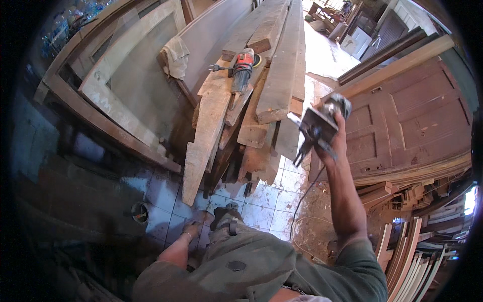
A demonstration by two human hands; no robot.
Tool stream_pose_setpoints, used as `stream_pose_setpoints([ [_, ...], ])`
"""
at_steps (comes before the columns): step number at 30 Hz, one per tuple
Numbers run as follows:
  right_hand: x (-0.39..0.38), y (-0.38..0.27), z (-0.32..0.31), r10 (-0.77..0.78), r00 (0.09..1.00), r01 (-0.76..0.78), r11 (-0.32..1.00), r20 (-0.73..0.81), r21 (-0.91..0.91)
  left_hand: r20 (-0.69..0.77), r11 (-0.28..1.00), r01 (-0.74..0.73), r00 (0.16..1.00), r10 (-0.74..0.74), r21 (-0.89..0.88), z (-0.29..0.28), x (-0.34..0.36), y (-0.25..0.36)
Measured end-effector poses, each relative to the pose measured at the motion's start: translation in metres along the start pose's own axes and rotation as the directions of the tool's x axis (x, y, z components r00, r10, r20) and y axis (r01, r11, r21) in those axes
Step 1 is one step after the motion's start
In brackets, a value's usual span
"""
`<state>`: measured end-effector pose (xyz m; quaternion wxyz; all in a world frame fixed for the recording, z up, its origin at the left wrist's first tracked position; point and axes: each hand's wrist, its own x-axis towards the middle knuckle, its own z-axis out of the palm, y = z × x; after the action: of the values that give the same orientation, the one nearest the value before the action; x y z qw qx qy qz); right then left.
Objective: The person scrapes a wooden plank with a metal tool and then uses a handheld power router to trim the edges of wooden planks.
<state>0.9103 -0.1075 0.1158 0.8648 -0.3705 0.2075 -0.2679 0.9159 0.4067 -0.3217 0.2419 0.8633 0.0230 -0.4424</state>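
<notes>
My right hand [336, 143] is raised to the right of the wood stack, its fingers wrapped round a corded power tool that looks like a trim router [321, 125]. The router has a silver rounded body, a dark square base plate and a metal arm, somewhat blurred; a black cord [300, 204] hangs from it to the floor. Low beside my body is my left hand [200, 219], near my shorts, its fingers too unclear to read. On the stacked timber beams [279, 75] lies a red and dark grey angle grinder [242, 70] with its cord wound round it.
Framed panels [131, 80] lean along the left, with a cloth [176, 56] over one. A brown panelled door [402, 121] lies at the right, above wood offcuts and upright strips [402, 251]. A round tin [140, 212] stands on the dusty tiled floor [259, 214].
</notes>
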Motion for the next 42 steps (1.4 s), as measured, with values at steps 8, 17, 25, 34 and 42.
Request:
stream_pose_setpoints([
  [8, 0.181, 0.009, 0.050, 0.056, 0.988, -0.031, 0.985, 0.146, -0.167, -0.038, 0.765, -0.259, 0.937, 0.347, 0.590, 0.019, -0.020, -0.098],
  [17, 0.287, 0.064, 0.074, 0.028, 0.962, -0.015, 0.999, -0.273, 0.050, -0.135, 0.989, -0.118, 0.985, 0.106, -0.085, 0.041, -0.053, -0.020],
  [25, 0.356, 0.087, 0.075, 0.010, 0.960, 0.057, 0.971, -0.281, 0.231, -0.185, 0.819, -0.196, 0.921, 0.342, 0.540, 0.054, -0.068, -0.068],
  [34, 0.396, 0.105, 0.078, -0.082, 0.934, 0.106, 0.993, -0.348, 0.050, 0.053, 0.806, 0.043, 0.994, -0.091, 0.591, 0.061, -0.091, -0.143],
  [42, 0.321, 0.092, 0.065, -0.249, 0.964, 0.176, 0.863, -0.095, -0.473, 0.264, 0.742, -0.243, 0.960, 0.093, 0.625, 0.003, -0.040, -0.061],
])
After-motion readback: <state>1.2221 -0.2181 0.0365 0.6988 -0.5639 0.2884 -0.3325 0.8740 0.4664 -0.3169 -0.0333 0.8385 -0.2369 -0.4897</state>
